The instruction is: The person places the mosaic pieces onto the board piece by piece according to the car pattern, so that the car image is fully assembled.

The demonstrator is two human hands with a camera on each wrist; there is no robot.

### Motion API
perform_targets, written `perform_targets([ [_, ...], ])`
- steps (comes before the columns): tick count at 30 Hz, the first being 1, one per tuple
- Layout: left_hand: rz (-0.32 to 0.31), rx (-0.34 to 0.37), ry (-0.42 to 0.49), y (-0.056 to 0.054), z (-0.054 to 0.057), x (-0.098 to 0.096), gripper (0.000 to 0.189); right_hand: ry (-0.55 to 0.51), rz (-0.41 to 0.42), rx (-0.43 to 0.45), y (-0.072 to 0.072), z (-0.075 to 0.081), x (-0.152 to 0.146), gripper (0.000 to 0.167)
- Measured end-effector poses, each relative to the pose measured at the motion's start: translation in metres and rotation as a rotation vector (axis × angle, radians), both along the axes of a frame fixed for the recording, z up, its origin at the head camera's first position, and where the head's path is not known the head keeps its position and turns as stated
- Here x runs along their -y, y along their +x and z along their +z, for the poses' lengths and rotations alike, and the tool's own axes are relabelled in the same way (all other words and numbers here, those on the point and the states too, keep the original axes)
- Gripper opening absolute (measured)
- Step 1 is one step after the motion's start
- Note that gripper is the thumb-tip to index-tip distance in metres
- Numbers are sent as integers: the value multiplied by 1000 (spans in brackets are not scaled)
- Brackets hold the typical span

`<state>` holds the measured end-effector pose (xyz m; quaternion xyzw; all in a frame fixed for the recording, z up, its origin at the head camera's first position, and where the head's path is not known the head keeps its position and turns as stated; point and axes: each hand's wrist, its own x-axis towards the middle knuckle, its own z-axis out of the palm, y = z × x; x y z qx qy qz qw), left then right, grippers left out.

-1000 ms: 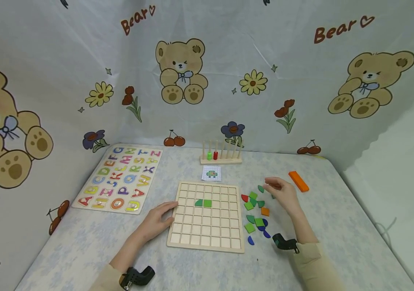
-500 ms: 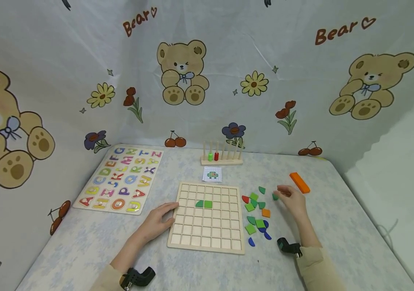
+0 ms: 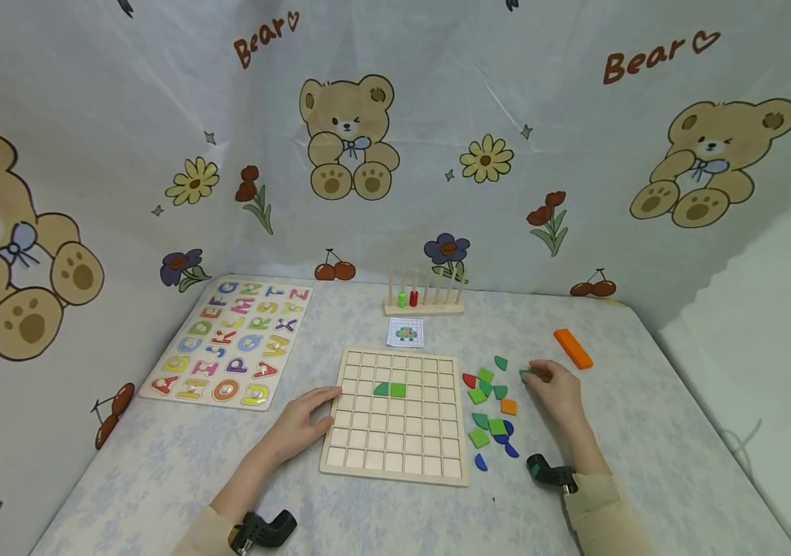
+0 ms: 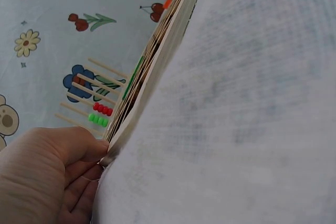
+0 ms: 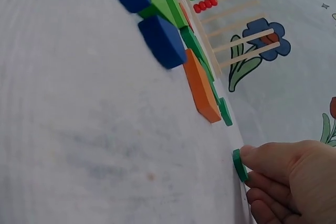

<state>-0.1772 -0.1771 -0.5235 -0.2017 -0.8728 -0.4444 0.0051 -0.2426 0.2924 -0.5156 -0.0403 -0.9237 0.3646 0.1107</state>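
Note:
My right hand [image 3: 557, 392] is at the far right edge of the loose pieces. Its thumb and fingers pinch a green quarter-circle tile [image 5: 240, 165], which stands tilted on its edge in the right wrist view. My left hand [image 3: 300, 423] rests against the left edge of a wooden grid board [image 3: 368, 448], thumb and fingertips touching the frame. On the board, a dark green quarter-circle tile [image 3: 381, 389] and a light green square tile [image 3: 398, 391] lie side by side. Loose tiles lie right of the board, among them an orange square [image 3: 508, 407] and a red quarter-circle [image 3: 469, 381].
Behind the board are a small picture card [image 3: 405, 333] and a peg rack [image 3: 423, 309] with green and red beads. An alphabet board [image 3: 229, 355] lies at the left. An orange bar [image 3: 572, 348] is beyond my right hand. Blue pieces [image 3: 481, 462] lie nearest me.
My right hand has moved right and toward me, away from another green tile, and its fingers have closed on the green quarter-circle tile. My left hand has stayed at the board's edge.

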Motion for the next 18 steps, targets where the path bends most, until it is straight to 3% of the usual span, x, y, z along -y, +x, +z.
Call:
perform_targets([
  [8, 0, 1, 4, 0, 0, 0, 48, 26, 30, -6, 0, 1, 3, 30],
  [18, -1, 1, 1, 0, 1, 0, 48, 85, 100, -75, 2, -4, 3, 33],
])
